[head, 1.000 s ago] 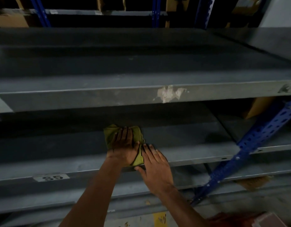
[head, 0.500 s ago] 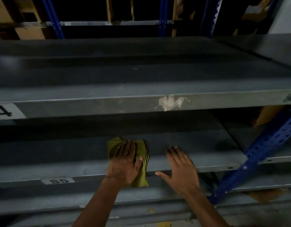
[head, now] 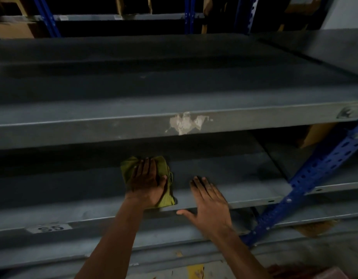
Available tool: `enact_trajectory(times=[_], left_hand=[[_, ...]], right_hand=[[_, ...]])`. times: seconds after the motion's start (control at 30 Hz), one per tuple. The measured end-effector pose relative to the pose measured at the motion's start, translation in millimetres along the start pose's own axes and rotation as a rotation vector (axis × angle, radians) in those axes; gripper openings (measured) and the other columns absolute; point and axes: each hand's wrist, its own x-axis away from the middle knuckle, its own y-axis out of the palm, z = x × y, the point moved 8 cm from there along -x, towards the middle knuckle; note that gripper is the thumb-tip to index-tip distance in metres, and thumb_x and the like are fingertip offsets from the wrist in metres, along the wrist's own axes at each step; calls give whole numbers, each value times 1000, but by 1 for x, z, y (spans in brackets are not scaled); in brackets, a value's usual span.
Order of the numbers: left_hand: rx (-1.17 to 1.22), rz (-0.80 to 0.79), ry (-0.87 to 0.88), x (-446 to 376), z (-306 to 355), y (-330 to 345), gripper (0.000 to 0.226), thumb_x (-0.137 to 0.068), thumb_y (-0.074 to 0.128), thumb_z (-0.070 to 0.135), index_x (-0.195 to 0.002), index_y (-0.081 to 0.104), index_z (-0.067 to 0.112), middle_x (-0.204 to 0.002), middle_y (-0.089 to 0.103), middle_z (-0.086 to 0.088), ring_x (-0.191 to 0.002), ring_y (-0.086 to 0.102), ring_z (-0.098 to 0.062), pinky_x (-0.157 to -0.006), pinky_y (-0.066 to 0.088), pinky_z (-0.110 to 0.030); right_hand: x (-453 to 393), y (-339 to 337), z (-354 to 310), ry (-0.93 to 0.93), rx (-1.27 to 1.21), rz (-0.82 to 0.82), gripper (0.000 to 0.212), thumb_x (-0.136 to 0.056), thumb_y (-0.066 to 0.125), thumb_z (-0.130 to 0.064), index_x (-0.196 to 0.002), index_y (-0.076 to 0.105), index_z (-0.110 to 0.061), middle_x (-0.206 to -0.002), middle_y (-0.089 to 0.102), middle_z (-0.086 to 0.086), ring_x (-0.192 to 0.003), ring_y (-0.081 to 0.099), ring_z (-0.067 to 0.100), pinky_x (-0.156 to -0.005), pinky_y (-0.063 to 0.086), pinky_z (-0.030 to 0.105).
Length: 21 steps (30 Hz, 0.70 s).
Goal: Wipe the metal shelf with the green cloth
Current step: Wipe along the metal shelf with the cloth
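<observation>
1. A grey metal shelf [head: 224,178] runs across the middle of the frame in dim light, its flat deck dull and dusty-looking, its front lip catching a pale line of light.
2. A second grey shelf [head: 174,87] fills the upper half of the frame just above it; on its front edge, right of centre, sits a torn whitish patch [head: 186,122].
3. A white label reading "S5" [head: 50,228] is stuck to the front lip at lower left.
4. A blue perforated upright [head: 306,178] slants across the right side of the frame, crossing in front of the shelf's right end.
5. More blue posts and brown cardboard boxes [head: 13,29] show along the top edge; another brown box sits under the upper shelf at far right.
6. The green cloth [head: 166,195] lies bunched on the deck near the front lip, slightly left of centre.
7. The left hand [head: 147,182] presses flat on the cloth, fingers stretched out and close together, covering most of it.
8. The right hand [head: 209,202] lies spread and empty on the bare deck just right of the cloth, thumb out along the lip, not touching the cloth.
</observation>
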Motion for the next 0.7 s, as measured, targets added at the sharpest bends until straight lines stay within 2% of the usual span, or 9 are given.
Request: enact_trajectory(times=[0.1, 0.27, 0.47, 0.6, 0.7], left_hand=[[-8, -37, -9, -5, 6, 8, 95, -75, -7, 63, -153, 7, 12, -161, 7, -10, -148, 5, -25, -120, 0, -39], [59, -4, -4, -6, 28, 8, 83, -85, 17, 58, -145, 35, 2, -150, 37, -20, -139, 33, -36, -115, 23, -48], [3, -43, 40, -3, 44, 11, 90, -80, 1, 60, -152, 14, 7, -159, 18, -15, -146, 15, -29, -118, 10, -42], [-2, -42, 74, 9, 46, 9, 96, -75, -5, 61, -153, 10, 8, -160, 11, -13, -147, 9, -27, -119, 3, -38], [-28, -45, 92, 28, 50, 1, 92, -77, -8, 61, -153, 4, 10, -161, 4, -11, -148, 2, -23, -119, -3, -34]], right_hand=[[-1, 1, -1, -6, 0, -9, 96, -81, 24, -86, -146, 38, -17, -153, 39, 4, -142, 35, 22, -115, 23, 40], [-2, 0, -1, -21, 4, 11, 99, -80, 22, -87, -148, 33, -16, -155, 34, 5, -144, 29, 22, -117, 19, 38], [1, -7, -2, -82, 4, 20, 96, -83, 20, -84, -151, 26, -17, -158, 29, 5, -147, 21, 20, -120, 13, 37], [1, -9, 7, -125, 56, 8, 82, -89, 28, -74, -146, 38, -16, -152, 40, 4, -141, 34, 18, -118, 20, 36], [1, -4, 9, -130, 55, -22, 79, -86, 38, -67, -147, 35, -16, -152, 41, 4, -140, 37, 19, -117, 21, 36]])
